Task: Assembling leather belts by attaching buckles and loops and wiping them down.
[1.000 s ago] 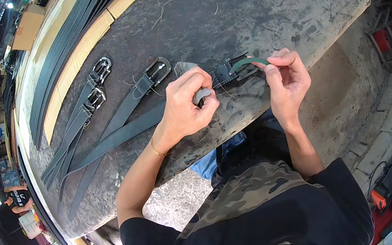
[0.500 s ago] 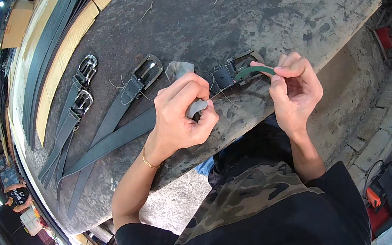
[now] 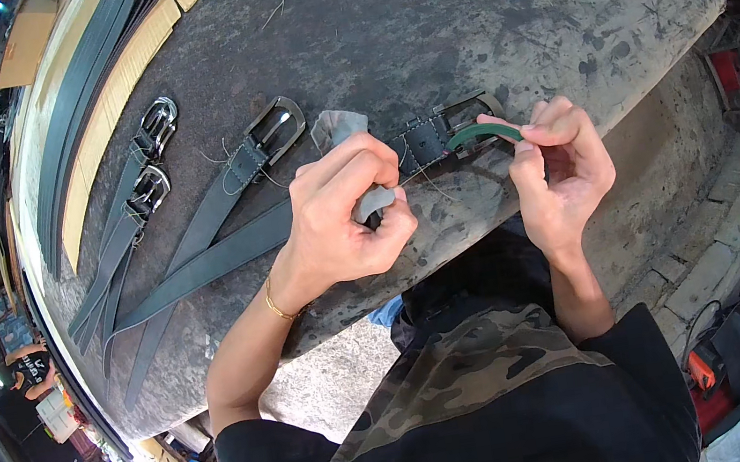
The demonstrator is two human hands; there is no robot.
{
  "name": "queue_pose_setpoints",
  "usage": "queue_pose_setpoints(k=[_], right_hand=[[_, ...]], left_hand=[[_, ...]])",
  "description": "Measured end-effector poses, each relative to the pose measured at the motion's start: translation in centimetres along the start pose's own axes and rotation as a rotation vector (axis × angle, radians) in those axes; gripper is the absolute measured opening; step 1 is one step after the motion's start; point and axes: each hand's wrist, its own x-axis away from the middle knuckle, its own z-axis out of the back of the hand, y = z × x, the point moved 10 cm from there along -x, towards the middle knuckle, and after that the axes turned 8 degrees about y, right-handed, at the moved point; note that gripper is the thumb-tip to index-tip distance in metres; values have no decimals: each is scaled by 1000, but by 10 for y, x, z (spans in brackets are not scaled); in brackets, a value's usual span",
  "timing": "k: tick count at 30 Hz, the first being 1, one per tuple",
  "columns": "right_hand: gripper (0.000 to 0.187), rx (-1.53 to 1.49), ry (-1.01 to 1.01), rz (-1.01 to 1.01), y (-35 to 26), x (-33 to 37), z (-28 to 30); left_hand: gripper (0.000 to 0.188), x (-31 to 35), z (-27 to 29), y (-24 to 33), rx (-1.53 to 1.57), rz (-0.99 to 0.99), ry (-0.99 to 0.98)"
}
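A black leather belt lies across the dark work surface, its buckle end between my two hands. Pale thread runs along its stitched part. My right hand is closed in a pinch on one end of a curved green strip. The strip's other end meets the belt beside the metal buckle. Closed in front of the strap, my left hand grips a crumpled grey sheet, cloth or plastic. A thin thread stretches from these fingers toward the belt.
Left of my hands lie a second belt with its buckle and two more buckled belts. A bundle of long black straps rests farther left. The work surface edge slopes toward my body. A person is at far left.
The view has tilted slightly. Both hands keep nearly the same pose, and the right hand still pinches the green strip.
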Motion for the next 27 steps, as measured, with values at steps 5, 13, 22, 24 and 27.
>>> queue_pose_setpoints(k=[5, 13, 22, 24, 27], right_hand=[[15, -11, -9, -12, 2, 1, -1], [12, -170, 183, -123, 5, -6, 11], [11, -97, 221, -180, -9, -22, 71], [10, 41, 286, -89, -31, -28, 94], [12, 212, 334, -56, -48, -30, 129]], left_hand=[[16, 1, 1, -1, 2, -16, 3], [13, -17, 16, 5, 10, 4, 60], [21, -177, 5, -31, -368, -155, 107], [23, -210, -5, -74, -529, -202, 23], [30, -232, 11, -110, -652, -95, 98]])
